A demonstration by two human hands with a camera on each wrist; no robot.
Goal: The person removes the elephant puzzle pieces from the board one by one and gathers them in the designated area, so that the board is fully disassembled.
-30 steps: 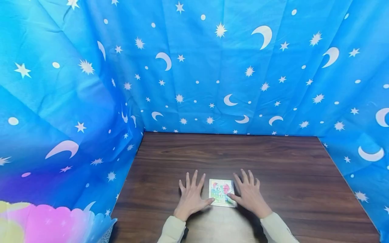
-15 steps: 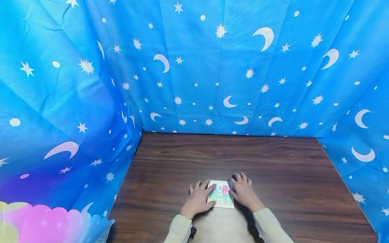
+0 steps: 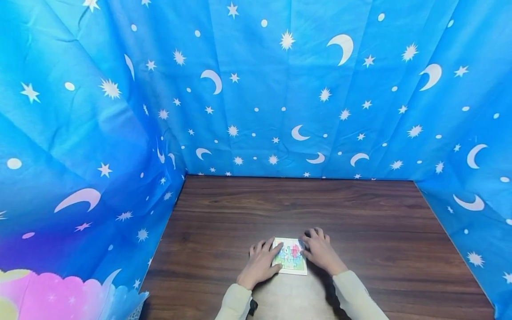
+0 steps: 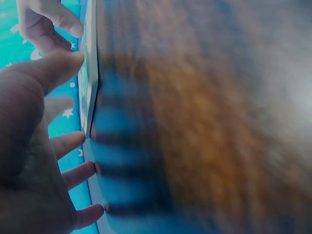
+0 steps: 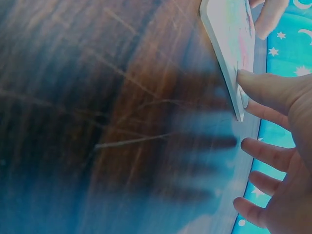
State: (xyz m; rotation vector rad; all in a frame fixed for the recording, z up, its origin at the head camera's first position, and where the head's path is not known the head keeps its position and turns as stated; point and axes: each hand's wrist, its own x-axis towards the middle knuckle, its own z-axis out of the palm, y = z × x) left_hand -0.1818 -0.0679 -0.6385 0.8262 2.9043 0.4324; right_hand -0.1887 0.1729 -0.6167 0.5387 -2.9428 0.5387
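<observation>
A small square jigsaw puzzle [image 3: 291, 259] in a white frame lies flat on the dark wooden table. Pink, green and blue colours show on its interlocking pieces. My left hand [image 3: 260, 265] rests at its left side, thumb [image 4: 73, 58] and index finger over the edge, the other fingers spread on the table. On the opposite side is my right hand [image 3: 322, 253], its thumb [image 5: 253, 85] and index finger at the puzzle's right edge near the far corner. The remaining right fingers are apart and loosely bent. Its palm hides part of that edge in the head view.
Blue cloth [image 3: 256, 89] printed with white moons and stars walls off the table [image 3: 224, 209] at the back and both sides. At the lower left stands something with a scalloped pink, yellow and blue edge [image 3: 60, 293]. Light reflects off the table's front.
Both hands, spread wide one second ago, have drawn in to the puzzle's sides with fingers more bent. Over the last half second they have hardly moved; the head view shifted slightly.
</observation>
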